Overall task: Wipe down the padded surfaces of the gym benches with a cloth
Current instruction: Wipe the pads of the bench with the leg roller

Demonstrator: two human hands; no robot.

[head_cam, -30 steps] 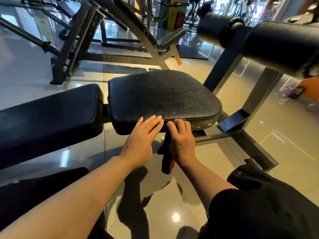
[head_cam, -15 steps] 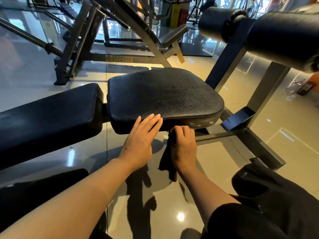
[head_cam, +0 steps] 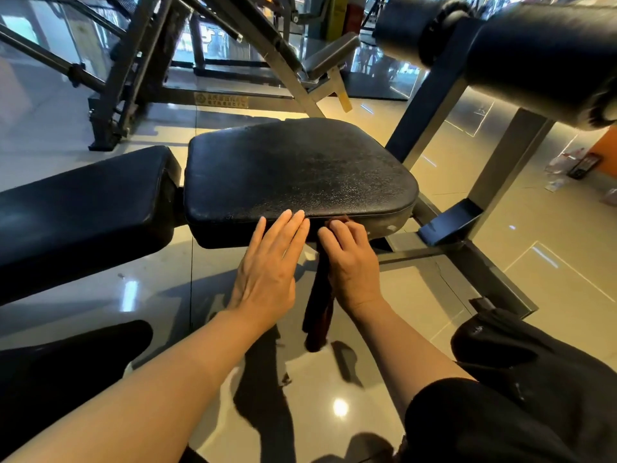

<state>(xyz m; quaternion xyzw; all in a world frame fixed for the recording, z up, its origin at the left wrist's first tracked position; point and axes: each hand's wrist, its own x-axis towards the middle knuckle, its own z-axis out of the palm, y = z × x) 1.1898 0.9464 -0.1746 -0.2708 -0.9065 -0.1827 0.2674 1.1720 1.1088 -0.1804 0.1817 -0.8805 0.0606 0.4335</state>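
1. The cloth is dark brown-red and sits against the near side edge of the seat pad. Most of it hangs down in a narrow strip below the pad toward the floor; only a small fold shows above the fingers at the pad's seam.
2. The right hand is curled over the cloth, pressing it to the pad's edge. The part of the cloth under the palm is hidden, so how it is bunched cannot be told.
3. The left hand lies flat, fingers straight and together, fingertips touching the pad's edge just beside the right hand. It holds nothing.
4. The seat pad's black cover looks cracked and grainy. Left of it, across a narrow gap, is the back pad, cut off by the picture's edge.
5. At upper right are two black roller pads on a grey frame, the nearer one cropped.
6. Dark clothing fills the lower corners. Small items on the floor at far right are too blurred to identify.
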